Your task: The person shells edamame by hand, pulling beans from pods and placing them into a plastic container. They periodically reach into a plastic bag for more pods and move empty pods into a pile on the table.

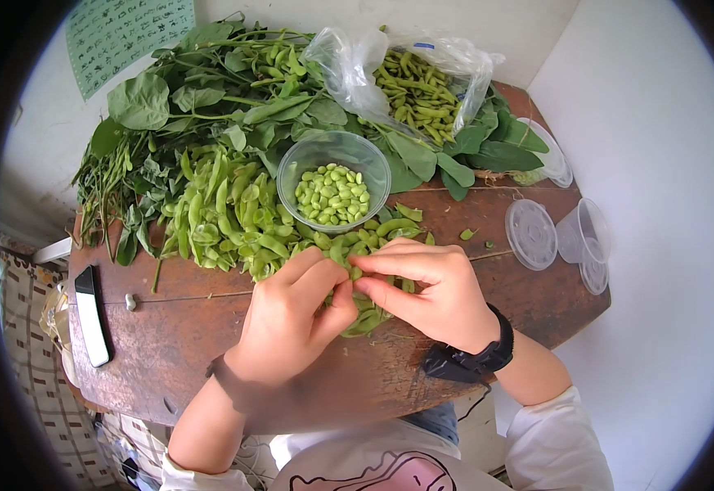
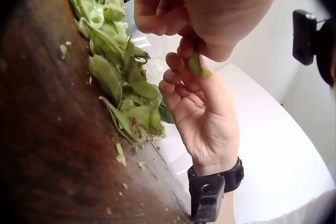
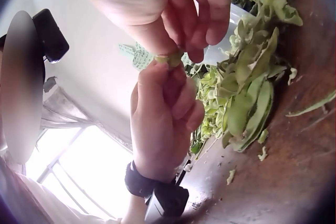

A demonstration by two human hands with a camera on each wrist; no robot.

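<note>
Both hands meet over the pods in the head view, their fingertips close together. Between thumb and fingers, my left hand (image 1: pixel 296 304) pinches a small green soybean pod (image 2: pixel 196 65). My right hand (image 1: pixel 439 293) pinches the same pod from the other side, its fingers partly hidden behind the pod in the right wrist view. Just beyond the hands stands a clear plastic tub (image 1: pixel 284 182) with shelled green beans (image 1: pixel 332 195) in it. Loose pods (image 1: pixel 230 204) lie heaped left of the tub, and more pods (image 2: pixel 139 85) spread beneath the hands.
Leafy bean stalks (image 1: pixel 197 98) cover the back of the wooden table (image 1: pixel 169 327). A clear plastic bag (image 1: pixel 349 74) holds more pods at the back. Clear lids (image 1: pixel 530 235) and a plastic cup (image 1: pixel 579 233) lie at the right. A phone (image 1: pixel 93 317) lies near the left edge.
</note>
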